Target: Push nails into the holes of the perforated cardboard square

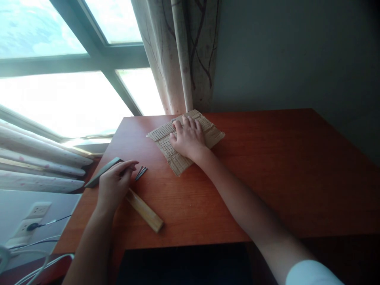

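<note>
The red-brown table (267, 170) carries everything in front of you. On it, beside the far edge and nearer the far left corner than the far right one, lies a tan dotted sheet (166, 148). It looks light, thin and creased, so expect it to bend and slide easily and perhaps tear at its ragged rim; a flat palm or a pinch at a corner should suit it. Its outline is close to square, so no long axis stands out; one corner points to the table's far edge, another to the near edge, and its dotted rows slant away to the right.

Your right hand (190, 136) rests palm down on the sheet, fingers spread. Your left hand (114, 186) is over the table's left part, thumb and forefinger drawn close; you cannot tell whether anything sits between them.

Beneath that hand a wooden bar (145, 209), likely stiff, points its near end toward the near edge. A grey bar (102, 174) slants inward from the left edge. Smallest, the thin metal pieces (141, 173) lie bunched just beside your left fingertips, pointing toward the sheet.
</note>
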Action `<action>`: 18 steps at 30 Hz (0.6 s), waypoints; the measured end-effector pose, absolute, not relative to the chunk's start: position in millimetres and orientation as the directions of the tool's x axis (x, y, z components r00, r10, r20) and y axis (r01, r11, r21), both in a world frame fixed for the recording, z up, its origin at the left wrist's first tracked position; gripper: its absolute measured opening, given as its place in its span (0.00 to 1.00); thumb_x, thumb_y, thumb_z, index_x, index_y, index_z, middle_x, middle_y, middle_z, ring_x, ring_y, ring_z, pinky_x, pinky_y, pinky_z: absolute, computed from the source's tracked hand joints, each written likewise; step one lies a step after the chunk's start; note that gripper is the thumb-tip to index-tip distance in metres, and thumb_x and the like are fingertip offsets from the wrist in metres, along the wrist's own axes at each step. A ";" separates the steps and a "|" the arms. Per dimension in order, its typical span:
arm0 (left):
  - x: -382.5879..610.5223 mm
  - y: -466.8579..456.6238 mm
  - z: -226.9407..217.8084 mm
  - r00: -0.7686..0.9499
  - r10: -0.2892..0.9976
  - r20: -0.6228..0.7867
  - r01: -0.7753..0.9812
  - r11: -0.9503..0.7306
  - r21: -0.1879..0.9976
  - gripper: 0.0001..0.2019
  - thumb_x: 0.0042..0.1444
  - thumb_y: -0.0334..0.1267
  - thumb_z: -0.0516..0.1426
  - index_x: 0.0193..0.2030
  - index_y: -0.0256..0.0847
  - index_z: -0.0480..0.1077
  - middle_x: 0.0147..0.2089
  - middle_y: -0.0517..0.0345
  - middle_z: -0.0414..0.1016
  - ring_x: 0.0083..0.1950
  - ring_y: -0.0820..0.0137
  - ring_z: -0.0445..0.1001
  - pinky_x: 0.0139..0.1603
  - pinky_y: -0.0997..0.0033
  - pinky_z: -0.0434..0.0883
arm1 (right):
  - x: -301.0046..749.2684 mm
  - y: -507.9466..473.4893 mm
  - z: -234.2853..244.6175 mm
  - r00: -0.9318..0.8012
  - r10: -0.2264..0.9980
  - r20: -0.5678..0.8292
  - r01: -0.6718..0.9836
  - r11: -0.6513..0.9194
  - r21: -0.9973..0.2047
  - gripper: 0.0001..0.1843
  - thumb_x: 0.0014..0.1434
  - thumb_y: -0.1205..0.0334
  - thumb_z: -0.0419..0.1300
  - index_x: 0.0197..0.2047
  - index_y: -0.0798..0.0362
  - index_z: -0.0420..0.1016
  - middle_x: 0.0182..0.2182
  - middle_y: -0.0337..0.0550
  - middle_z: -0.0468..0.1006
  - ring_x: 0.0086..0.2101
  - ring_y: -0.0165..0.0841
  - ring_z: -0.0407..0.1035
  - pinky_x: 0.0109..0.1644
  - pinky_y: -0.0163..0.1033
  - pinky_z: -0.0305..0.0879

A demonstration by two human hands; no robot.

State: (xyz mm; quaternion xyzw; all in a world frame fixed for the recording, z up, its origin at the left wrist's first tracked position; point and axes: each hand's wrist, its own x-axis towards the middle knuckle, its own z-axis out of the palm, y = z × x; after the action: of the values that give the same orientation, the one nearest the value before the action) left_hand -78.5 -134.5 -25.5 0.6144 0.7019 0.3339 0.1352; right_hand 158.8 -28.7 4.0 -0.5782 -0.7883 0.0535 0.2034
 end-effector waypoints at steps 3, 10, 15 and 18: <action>-81.8 -133.4 -31.5 -0.190 0.957 0.219 0.795 0.020 0.606 0.13 0.57 0.45 0.56 0.43 0.47 0.79 0.36 0.58 0.80 0.38 0.61 0.78 0.41 0.64 0.73 | 159.1 -29.3 4.5 -0.248 0.932 0.264 0.891 0.326 -0.315 0.22 0.67 0.53 0.52 0.59 0.55 0.69 0.69 0.61 0.61 0.68 0.50 0.53 0.71 0.56 0.44; -93.2 -130.4 -43.4 -0.162 0.969 0.184 0.875 0.055 0.481 0.19 0.58 0.49 0.59 0.52 0.44 0.79 0.38 0.56 0.81 0.33 0.66 0.77 0.38 0.69 0.72 | 159.1 -28.7 3.4 -0.248 0.930 0.272 0.889 0.330 -0.318 0.22 0.67 0.53 0.52 0.59 0.55 0.69 0.69 0.61 0.61 0.68 0.50 0.54 0.70 0.56 0.45; -88.4 -131.4 -38.2 -0.170 0.962 0.216 0.903 0.065 0.424 0.18 0.59 0.50 0.58 0.48 0.44 0.80 0.33 0.57 0.79 0.32 0.66 0.76 0.35 0.70 0.70 | 159.3 -28.9 3.4 -0.248 0.930 0.271 0.890 0.330 -0.316 0.22 0.67 0.53 0.52 0.60 0.55 0.69 0.69 0.60 0.61 0.68 0.50 0.54 0.70 0.56 0.45; -85.7 -132.2 -35.0 -0.172 0.956 0.239 0.899 0.053 0.434 0.17 0.59 0.50 0.58 0.47 0.42 0.80 0.32 0.56 0.79 0.32 0.66 0.76 0.36 0.69 0.70 | 159.3 -28.9 4.0 -0.249 0.932 0.263 0.889 0.328 -0.320 0.22 0.67 0.53 0.52 0.60 0.55 0.68 0.69 0.61 0.61 0.68 0.50 0.53 0.70 0.56 0.45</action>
State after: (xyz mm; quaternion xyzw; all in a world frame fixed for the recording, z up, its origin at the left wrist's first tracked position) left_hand -85.7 -132.2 -35.0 0.6411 0.7234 0.2500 0.0567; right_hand 159.3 -28.9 4.0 -0.5774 -0.7885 0.0528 0.2052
